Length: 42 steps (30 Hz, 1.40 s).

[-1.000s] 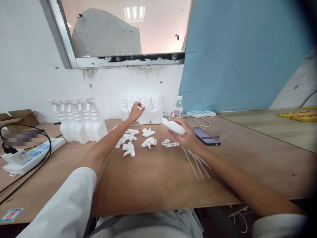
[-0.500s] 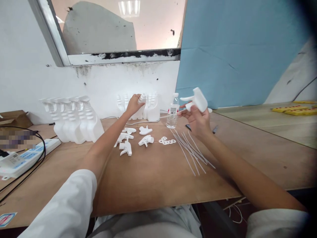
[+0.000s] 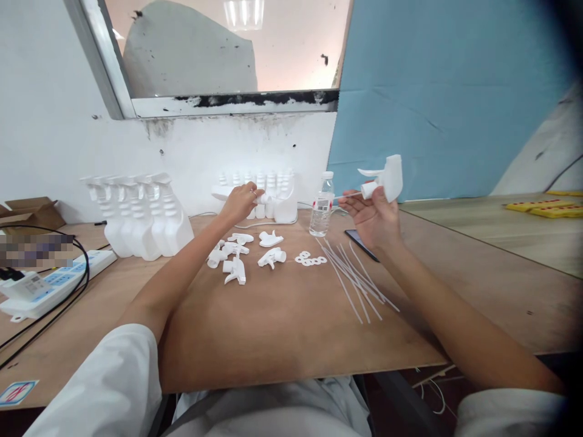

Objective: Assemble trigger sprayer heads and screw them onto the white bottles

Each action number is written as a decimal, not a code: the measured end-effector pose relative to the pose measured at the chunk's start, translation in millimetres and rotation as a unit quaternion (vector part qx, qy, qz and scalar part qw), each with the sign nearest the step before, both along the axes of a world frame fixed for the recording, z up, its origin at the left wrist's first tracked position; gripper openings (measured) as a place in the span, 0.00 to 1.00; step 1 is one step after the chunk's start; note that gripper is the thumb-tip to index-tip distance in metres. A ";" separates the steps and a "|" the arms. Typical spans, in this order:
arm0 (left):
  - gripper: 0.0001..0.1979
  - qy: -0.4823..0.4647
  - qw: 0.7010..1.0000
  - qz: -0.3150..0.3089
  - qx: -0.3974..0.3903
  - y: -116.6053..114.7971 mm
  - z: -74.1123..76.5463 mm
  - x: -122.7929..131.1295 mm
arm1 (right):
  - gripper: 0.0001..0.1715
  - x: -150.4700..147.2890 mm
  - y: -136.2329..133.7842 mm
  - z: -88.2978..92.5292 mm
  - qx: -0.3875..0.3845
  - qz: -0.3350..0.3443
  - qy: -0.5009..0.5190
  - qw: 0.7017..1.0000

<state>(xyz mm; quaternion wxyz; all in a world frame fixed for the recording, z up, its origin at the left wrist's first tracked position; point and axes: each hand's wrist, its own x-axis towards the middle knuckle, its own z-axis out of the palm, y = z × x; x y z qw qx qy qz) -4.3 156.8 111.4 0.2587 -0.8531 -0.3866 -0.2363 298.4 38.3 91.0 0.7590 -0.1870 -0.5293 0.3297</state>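
My left hand (image 3: pixel 241 203) is closed round a white plastic bottle (image 3: pixel 221 191), which lies over sideways with its neck to the right. Behind it stands a row of like white bottles (image 3: pixel 286 206) against the wall. In my right hand (image 3: pixel 376 221) is a white trigger spray head (image 3: pixel 390 177), held up with its collar and thin dip tube (image 3: pixel 348 195) pointing left. Several loose spray heads (image 3: pixel 272 257) lie between my arms. To their right are small white ring washers (image 3: pixel 311 261) and a spread of thin white tubes (image 3: pixel 357 282).
A clear labelled water bottle (image 3: pixel 321 206) stands between my hands. A dark phone (image 3: pixel 362 244) lies under my right hand. At left are finished-looking white bottles with heads (image 3: pixel 141 224), a power strip (image 3: pixel 59 284) with black cables and a cardboard box (image 3: pixel 34 215). Yellow pieces (image 3: pixel 560 208) lie far right.
My left hand has tipped the bottle from upright onto its side, out of the row. My right hand has moved slightly right with the spray head, turning it more upright.
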 end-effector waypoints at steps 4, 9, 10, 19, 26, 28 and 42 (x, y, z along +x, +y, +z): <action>0.18 0.013 1.000 0.012 0.018 1.0 -2.8 -4.2 | 0.18 -1.5 -1.3 1.2 -0.001 0.006 0.002 1.000; 0.18 0.017 1.000 -0.001 0.015 -6.2 -9.2 -2.0 | 0.20 -9.8 -2.3 -0.9 -0.008 0.023 -0.017 1.000; 0.18 0.016 1.000 -0.009 0.014 -10.1 -9.3 0.3 | 0.20 -13.1 -2.6 -1.4 -0.006 0.020 -0.032 0.999; 0.19 -0.115 0.978 -0.157 -0.078 -74.5 16.0 20.1 | 0.20 -49.1 -0.6 22.9 0.045 -0.087 -0.227 0.969; 0.18 -0.227 0.912 -0.270 -0.208 -111.2 29.6 26.2 | 0.18 -71.1 -15.7 68.1 0.043 -0.032 -0.369 0.928; 0.16 -0.250 0.891 -0.276 -0.259 -114.7 31.4 26.7 | 0.17 -74.3 -17.8 74.2 0.022 -0.003 -0.388 0.922; 0.33 -0.215 0.825 -0.229 -0.470 -119.8 35.2 21.2 | 0.17 -75.3 -18.1 72.8 -0.038 0.051 -0.435 0.898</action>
